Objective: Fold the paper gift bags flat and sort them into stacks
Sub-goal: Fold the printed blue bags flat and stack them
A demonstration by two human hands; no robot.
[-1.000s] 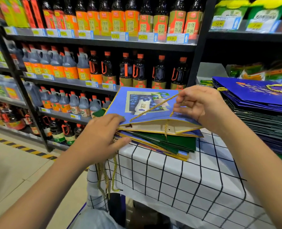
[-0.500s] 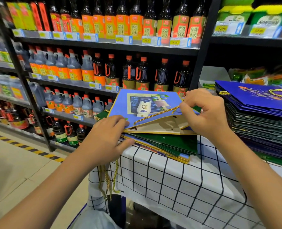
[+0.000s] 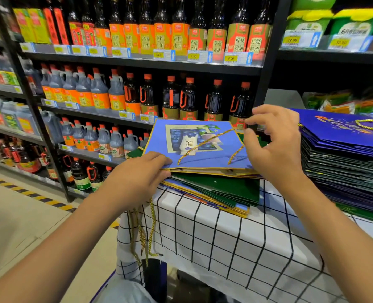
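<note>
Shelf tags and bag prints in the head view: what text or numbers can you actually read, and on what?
"12.90": yellow price tag under the green packs, upper right.
"12.90", less sharp: the next price tag to its right.
"6.00": price tag under the top-shelf bottles.
"红烧酱油": orange bottle label on the top shelf.
Print on the blue gift bag: too blurred to read.
Remaining labels and tags: too small or blurred.

a blue gift bag (image 3: 194, 145) with gold cord handles (image 3: 205, 143) tops green bags (image 3: 224, 189) on a white, black-gridded tablecloth (image 3: 235, 241); right, a deep-blue stack (image 3: 345, 154); far, orange-labelled bottles (image 3: 98, 92).
</note>
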